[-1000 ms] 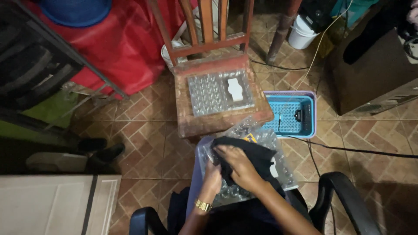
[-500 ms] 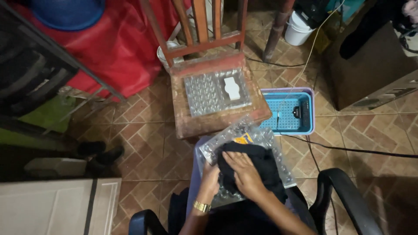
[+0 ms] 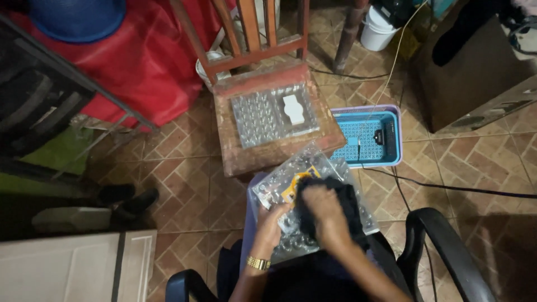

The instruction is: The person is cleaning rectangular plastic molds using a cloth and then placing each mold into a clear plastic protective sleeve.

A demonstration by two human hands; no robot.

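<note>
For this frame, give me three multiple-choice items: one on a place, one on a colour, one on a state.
1. Where does the white block lie?
A. on the clear tray on the wooden chair
B. in the basket
C. on the floor

2. What colour is the basket beside the chair?
A. red
B. blue
C. green

3. What is the right hand doing?
A. hanging free
B. gripping the chair
C. pressing a black cloth onto the lap tray

Answers: 1 A, it sits on the clear tray on the seat; 2 B, blue mesh; 3 C, the fingers are on the cloth.
</note>
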